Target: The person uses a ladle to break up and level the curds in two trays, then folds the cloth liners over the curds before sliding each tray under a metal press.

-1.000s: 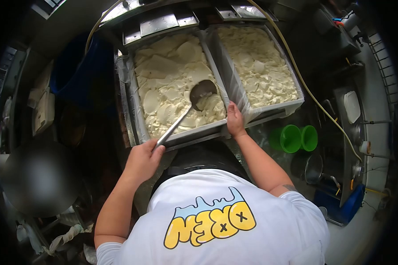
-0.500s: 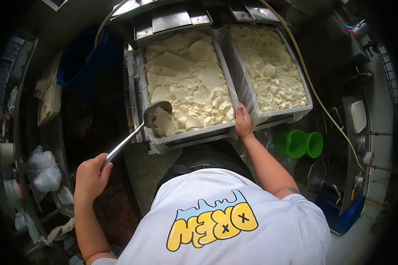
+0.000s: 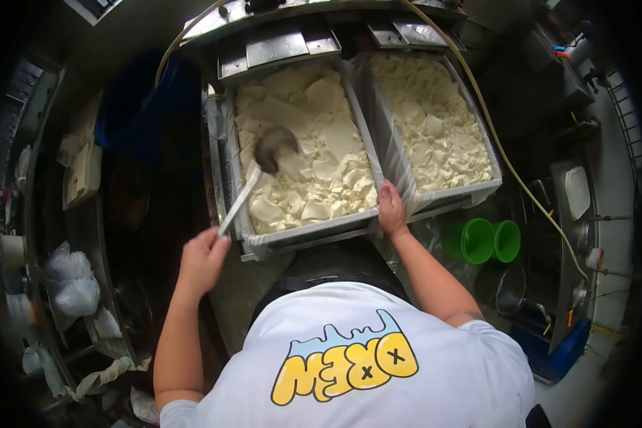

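Left hand (image 3: 203,262): my grip closed on the ladle (image 3: 238,205), apparently for reach over pale curd (image 3: 335,167); right hand (image 3: 391,210): clasping the tray (image 3: 312,229), likely steadying it.

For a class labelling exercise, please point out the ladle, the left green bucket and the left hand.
Ladle (image 3: 250,185), head view: handle, near the bowl.
Left green bucket (image 3: 477,240), head view: inside, through its mouth.
Left hand (image 3: 203,260), head view: back of hand.
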Tool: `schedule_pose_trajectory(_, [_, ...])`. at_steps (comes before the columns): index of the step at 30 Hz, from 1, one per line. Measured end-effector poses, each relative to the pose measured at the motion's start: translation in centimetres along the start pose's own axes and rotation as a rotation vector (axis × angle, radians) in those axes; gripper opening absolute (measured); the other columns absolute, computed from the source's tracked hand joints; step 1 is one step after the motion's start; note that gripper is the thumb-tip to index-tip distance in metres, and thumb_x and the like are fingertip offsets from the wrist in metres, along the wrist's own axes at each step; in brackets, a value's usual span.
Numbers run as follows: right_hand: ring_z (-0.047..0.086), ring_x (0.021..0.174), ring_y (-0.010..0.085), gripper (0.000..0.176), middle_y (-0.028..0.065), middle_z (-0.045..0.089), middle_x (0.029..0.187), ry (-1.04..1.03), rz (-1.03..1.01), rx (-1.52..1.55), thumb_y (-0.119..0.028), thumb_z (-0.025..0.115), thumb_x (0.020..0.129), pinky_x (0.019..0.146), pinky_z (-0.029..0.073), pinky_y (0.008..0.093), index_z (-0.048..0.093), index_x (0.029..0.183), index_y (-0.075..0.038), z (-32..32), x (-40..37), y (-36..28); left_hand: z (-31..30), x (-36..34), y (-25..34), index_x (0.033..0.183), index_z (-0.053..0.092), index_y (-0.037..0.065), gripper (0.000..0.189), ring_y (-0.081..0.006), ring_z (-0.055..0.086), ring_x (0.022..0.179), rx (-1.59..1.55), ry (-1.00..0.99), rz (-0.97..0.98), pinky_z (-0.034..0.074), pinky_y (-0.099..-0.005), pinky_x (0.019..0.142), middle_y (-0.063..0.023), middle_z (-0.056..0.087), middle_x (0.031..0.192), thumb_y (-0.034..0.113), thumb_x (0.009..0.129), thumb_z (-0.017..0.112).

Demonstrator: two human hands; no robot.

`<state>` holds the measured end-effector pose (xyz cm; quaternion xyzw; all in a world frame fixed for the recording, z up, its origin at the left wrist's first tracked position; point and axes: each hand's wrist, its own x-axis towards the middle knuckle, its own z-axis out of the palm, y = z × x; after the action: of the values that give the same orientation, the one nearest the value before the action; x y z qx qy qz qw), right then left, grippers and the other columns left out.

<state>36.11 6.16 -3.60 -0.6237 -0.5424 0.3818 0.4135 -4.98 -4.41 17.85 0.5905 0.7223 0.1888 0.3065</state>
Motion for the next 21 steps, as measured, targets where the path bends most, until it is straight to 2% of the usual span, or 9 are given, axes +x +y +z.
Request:
schedule_pose_trajectory(3, [0.062,0.126,0.0417,0.061,0.0279,0.067,0.129,-0.013,0.002,0.012,-0.048,0.043,0.11,0.107,0.046,0.0426,0.057,0.141,0.003,0.0,0.0,-0.3,0.7,-1.1,1.7,0.108,0.072,-0.002,0.029,-0.0181,0.061,0.068,-0.202,-0.115,-0.137,0.05,-0.0359,0.067,-0.0151,0.064,0.075,0.024,0.097,0.066])
schedule_pose_trajectory(6, [0.063,0.124,0.0417,0.06,0.0275,0.068,0.127,-0.004,-0.015,0.003,-0.048,0.044,0.11,0.106,0.046,0.0429,0.057,0.141,0.002,0.1,-0.1,0.0,1.7,2.0,3.5,0.104,0.071,-0.004,0.03,-0.0256,0.067,0.071,-0.09,-0.058,-0.116,0.05,-0.04,0.068,-0.0196,0.066,0.078,0.023,0.098,0.062])
schedule_pose_trajectory(8, [0.063,0.123,0.0419,0.06,0.0274,0.068,0.126,0.003,-0.017,0.004,-0.048,0.044,0.11,0.105,0.047,0.043,0.057,0.141,0.002,0.0,0.1,0.1,3.9,5.4,2.5,0.098,0.068,-0.006,0.03,-0.0368,0.069,0.075,-0.025,0.253,-0.061,0.051,-0.0455,0.07,-0.0246,0.068,0.081,0.022,0.099,0.058])
schedule_pose_trajectory(12, [0.065,0.121,0.0416,0.06,0.0276,0.069,0.124,-0.025,0.027,-0.005,-0.047,0.045,0.11,0.104,0.048,0.0427,0.057,0.141,0.003,-0.4,-0.3,-1.2,6.8,9.6,2.1,0.096,0.064,-0.007,0.028,-0.046,0.069,0.08,0.012,0.372,-0.021,0.051,-0.05,0.072,-0.0293,0.068,0.084,0.02,0.098,0.057])
schedule_pose_trajectory(15, [0.065,0.122,0.0409,0.059,0.0282,0.069,0.125,-0.019,0.025,-0.014,-0.046,0.047,0.11,0.104,0.049,0.0419,0.057,0.141,0.004,-0.2,-0.1,-0.7,7.5,9.6,3.2,0.096,0.062,-0.007,0.027,-0.0378,0.068,0.07,-0.111,0.184,0.002,0.05,-0.0486,0.067,-0.024,0.065,0.074,0.02,0.098,0.059])
schedule_pose_trajectory(17, [0.065,0.122,0.0405,0.059,0.0288,0.069,0.126,0.008,-0.003,-0.031,-0.045,0.047,0.11,0.105,0.049,0.0415,0.057,0.141,0.004,-0.1,-0.1,-0.2,6.7,9.0,5.6,0.087,0.063,0.002,0.021,-0.0113,0.046,0.045,-0.685,-0.071,-0.373,0.035,-0.0337,0.042,-0.003,0.056,0.064,0.019,0.098,0.062])
schedule_pose_trajectory(18, [0.065,0.123,0.0406,0.06,0.0294,0.068,0.126,-0.003,0.002,-0.021,-0.045,0.048,0.11,0.105,0.049,0.0413,0.057,0.141,0.005,-0.1,-0.1,-0.1,7.0,9.1,6.5,0.084,0.06,0.007,0.018,-0.005,0.033,0.04,-0.736,-0.014,-0.353,0.021,-0.0275,0.038,0.0034,0.049,0.063,0.017,0.098,0.063])
schedule_pose_trajectory(19, [0.065,0.124,0.0407,0.06,0.0301,0.068,0.127,-0.015,0.008,-0.013,-0.046,0.048,0.11,0.106,0.048,0.0412,0.057,0.141,0.005,-0.2,-0.1,-0.1,7.5,9.9,6.5,0.084,0.06,0.007,0.018,-0.005,0.033,0.04,-0.734,-0.015,-0.349,0.021,-0.0275,0.038,0.0034,0.049,0.063,0.017,0.098,0.063])
schedule_pose_trajectory(21, [0.065,0.124,0.0409,0.061,0.0304,0.068,0.127,-0.016,0.003,-0.011,-0.046,0.048,0.11,0.106,0.048,0.0412,0.056,0.141,0.006,-0.2,-0.2,-0.2,9.2,12.9,5.9,0.085,0.063,-0.008,0.032,-0.0214,0.059,0.063,-0.357,0.17,-0.174,0.046,-0.0421,0.06,-0.0115,0.056,0.065,0.023,0.095,0.063])
